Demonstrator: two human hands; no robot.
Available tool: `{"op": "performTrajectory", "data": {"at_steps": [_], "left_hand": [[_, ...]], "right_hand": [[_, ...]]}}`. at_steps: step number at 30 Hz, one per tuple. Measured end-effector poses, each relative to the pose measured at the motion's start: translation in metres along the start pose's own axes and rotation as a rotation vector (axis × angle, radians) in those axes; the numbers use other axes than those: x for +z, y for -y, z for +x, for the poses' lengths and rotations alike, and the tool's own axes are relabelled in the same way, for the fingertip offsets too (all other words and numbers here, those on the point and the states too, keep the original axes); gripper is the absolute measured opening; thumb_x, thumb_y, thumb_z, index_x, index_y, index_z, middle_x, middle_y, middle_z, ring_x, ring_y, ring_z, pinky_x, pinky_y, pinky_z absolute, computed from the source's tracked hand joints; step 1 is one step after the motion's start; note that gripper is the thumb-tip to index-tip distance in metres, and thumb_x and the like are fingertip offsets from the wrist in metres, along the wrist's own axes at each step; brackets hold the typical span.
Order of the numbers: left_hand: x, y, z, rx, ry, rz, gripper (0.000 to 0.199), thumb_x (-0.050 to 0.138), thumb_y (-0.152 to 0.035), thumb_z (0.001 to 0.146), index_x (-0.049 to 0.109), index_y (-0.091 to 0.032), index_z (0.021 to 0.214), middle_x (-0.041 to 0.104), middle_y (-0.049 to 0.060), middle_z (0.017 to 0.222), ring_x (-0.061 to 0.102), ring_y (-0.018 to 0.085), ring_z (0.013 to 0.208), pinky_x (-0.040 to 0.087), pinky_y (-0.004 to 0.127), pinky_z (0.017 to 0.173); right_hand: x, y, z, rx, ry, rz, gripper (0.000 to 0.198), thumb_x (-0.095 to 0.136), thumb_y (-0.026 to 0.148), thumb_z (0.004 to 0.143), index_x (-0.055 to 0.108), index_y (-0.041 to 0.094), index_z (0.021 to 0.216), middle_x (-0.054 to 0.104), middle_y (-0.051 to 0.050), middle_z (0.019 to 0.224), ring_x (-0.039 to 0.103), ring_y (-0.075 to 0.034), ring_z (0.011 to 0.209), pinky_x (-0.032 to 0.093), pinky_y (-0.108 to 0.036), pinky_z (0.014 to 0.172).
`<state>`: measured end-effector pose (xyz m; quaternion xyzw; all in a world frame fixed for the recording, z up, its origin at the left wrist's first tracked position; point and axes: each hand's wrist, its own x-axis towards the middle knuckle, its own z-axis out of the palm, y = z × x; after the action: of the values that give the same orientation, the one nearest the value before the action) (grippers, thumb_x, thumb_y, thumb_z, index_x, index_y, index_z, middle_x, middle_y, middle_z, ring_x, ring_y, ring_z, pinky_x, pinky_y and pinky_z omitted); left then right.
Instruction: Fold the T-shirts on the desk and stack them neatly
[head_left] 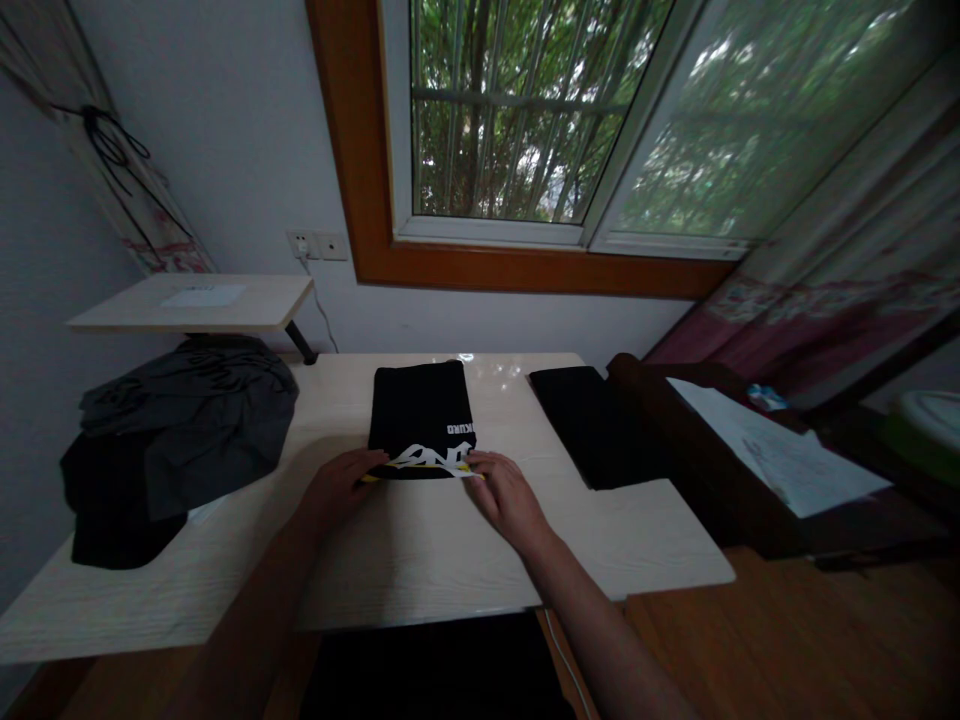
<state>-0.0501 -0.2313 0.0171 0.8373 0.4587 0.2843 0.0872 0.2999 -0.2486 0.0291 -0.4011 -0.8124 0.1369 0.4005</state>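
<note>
A black shirt (420,405), folded into a neat rectangle, lies on the pale table in front of me. White lettering and a white and yellow print show along its near edge, which is turned up in a narrow fold. My left hand (341,485) grips the near left corner, its fingers closed on the cloth. At the near right corner, my right hand (508,492) holds the edge between thumb and fingers. The fingertips of both hands are partly hidden in the fold.
A heap of dark grey and black clothes (217,410) lies at the left, under a small raised shelf (135,305). On the right, a flat, folded black cloth (600,425) overhangs the table (450,560). Farther right, white paper (780,455) rests on dark furniture.
</note>
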Motion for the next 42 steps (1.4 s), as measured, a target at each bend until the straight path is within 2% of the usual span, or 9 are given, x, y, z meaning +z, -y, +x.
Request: {"op": "performTrajectory", "data": {"at_steps": [2, 5, 8, 14, 22, 26, 32, 36, 42], "left_hand": [[0.000, 0.001, 0.000, -0.008, 0.004, -0.001, 0.045, 0.059, -0.014, 0.086, 0.069, -0.026, 0.128, 0.073, 0.004, 0.129, 0.070, 0.023, 0.117, 0.055, 0.043, 0.106], [0.002, 0.004, -0.002, -0.008, 0.002, 0.001, 0.044, 0.059, -0.015, 0.087, 0.068, -0.027, 0.129, 0.073, 0.004, 0.130, 0.069, 0.024, 0.119, 0.054, 0.043, 0.106], [0.003, 0.007, -0.003, -0.006, -0.010, -0.004, 0.042, 0.060, -0.018, 0.089, 0.068, -0.027, 0.129, 0.073, 0.005, 0.129, 0.069, 0.024, 0.118, 0.054, 0.044, 0.106], [0.000, 0.003, -0.002, -0.042, -0.046, -0.046, 0.037, 0.061, -0.022, 0.091, 0.070, -0.028, 0.126, 0.074, 0.005, 0.125, 0.069, 0.023, 0.115, 0.055, 0.042, 0.104], [-0.009, -0.003, -0.004, -0.136, -0.074, -0.182, 0.026, 0.061, -0.033, 0.094, 0.073, -0.027, 0.116, 0.076, 0.005, 0.114, 0.072, 0.022, 0.106, 0.057, 0.037, 0.095], [-0.013, -0.010, -0.002, -0.087, -0.041, -0.299, 0.027, 0.066, -0.036, 0.092, 0.072, -0.026, 0.117, 0.074, 0.007, 0.119, 0.071, 0.022, 0.109, 0.057, 0.037, 0.096], [-0.011, -0.020, 0.006, 0.055, 0.111, -0.191, 0.053, 0.072, -0.029, 0.088, 0.060, -0.029, 0.140, 0.063, 0.011, 0.142, 0.051, 0.028, 0.140, 0.048, 0.050, 0.113], [-0.004, -0.012, 0.006, 0.139, 0.120, -0.161, 0.050, 0.066, -0.015, 0.088, 0.063, -0.030, 0.136, 0.064, 0.009, 0.141, 0.044, 0.027, 0.147, 0.042, 0.055, 0.118], [0.001, -0.001, 0.004, 0.134, 0.100, -0.217, 0.042, 0.062, -0.012, 0.088, 0.069, -0.029, 0.126, 0.070, 0.007, 0.133, 0.050, 0.024, 0.142, 0.047, 0.053, 0.114]], "right_hand": [[0.001, -0.002, 0.000, -0.002, 0.018, -0.008, 0.021, 0.065, 0.029, 0.097, 0.062, 0.025, 0.117, 0.071, -0.009, 0.126, 0.062, -0.027, 0.126, 0.046, -0.051, 0.111], [0.003, -0.006, 0.000, -0.024, 0.088, -0.056, 0.048, 0.076, 0.037, 0.089, 0.059, 0.025, 0.131, 0.067, -0.011, 0.135, 0.057, -0.031, 0.134, 0.041, -0.057, 0.115], [0.007, -0.012, -0.002, -0.024, 0.148, -0.117, 0.061, 0.077, 0.032, 0.087, 0.054, 0.026, 0.143, 0.063, -0.011, 0.142, 0.053, -0.031, 0.138, 0.037, -0.059, 0.118], [0.011, -0.022, -0.005, -0.012, 0.088, -0.151, 0.047, 0.065, 0.013, 0.089, 0.066, 0.028, 0.133, 0.065, -0.008, 0.140, 0.053, -0.029, 0.139, 0.043, -0.057, 0.115], [0.002, -0.015, -0.002, 0.024, 0.046, 0.026, 0.027, 0.056, 0.024, 0.100, 0.069, 0.029, 0.123, 0.074, -0.007, 0.125, 0.054, -0.026, 0.139, 0.041, -0.056, 0.117], [-0.002, -0.009, -0.002, 0.072, 0.040, 0.134, 0.027, 0.050, 0.026, 0.104, 0.067, 0.029, 0.125, 0.074, -0.007, 0.125, 0.062, -0.024, 0.130, 0.041, -0.053, 0.118], [-0.005, -0.004, -0.003, 0.201, 0.024, 0.269, 0.026, 0.049, 0.034, 0.104, 0.069, 0.026, 0.119, 0.074, -0.008, 0.122, 0.069, -0.025, 0.117, 0.054, -0.043, 0.102], [-0.005, -0.010, -0.004, 0.306, -0.023, 0.342, 0.025, 0.052, 0.039, 0.103, 0.070, 0.026, 0.113, 0.076, -0.006, 0.114, 0.071, -0.024, 0.107, 0.055, -0.039, 0.096], [-0.005, -0.017, -0.006, 0.377, -0.081, 0.373, 0.027, 0.054, 0.044, 0.102, 0.070, 0.023, 0.109, 0.075, -0.005, 0.103, 0.070, -0.021, 0.097, 0.055, -0.034, 0.089]]}}
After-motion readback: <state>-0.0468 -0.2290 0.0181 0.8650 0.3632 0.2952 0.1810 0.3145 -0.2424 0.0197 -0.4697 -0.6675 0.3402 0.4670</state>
